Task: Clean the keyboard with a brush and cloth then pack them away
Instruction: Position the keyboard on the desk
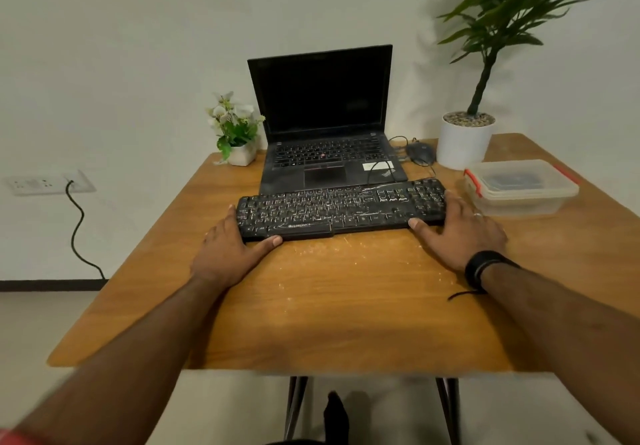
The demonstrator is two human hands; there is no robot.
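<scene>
A black, dusty keyboard [341, 207] lies across the wooden table [346, 306] in front of the laptop. My left hand [230, 247] holds its left end, thumb along the front edge and fingers round the side. My right hand [460, 228] holds the right end the same way, thumb on the front edge. A clear plastic box [519, 188] with red clips and a lid stands to the right; something dark lies inside, too unclear to name. No brush or cloth shows outside it.
An open black laptop [325, 122] stands behind the keyboard, with a mouse [420, 151] and cables beside it. A small flower pot [237, 132] is back left, a tall plant in a white pot [464, 139] back right. White crumbs speckle the table.
</scene>
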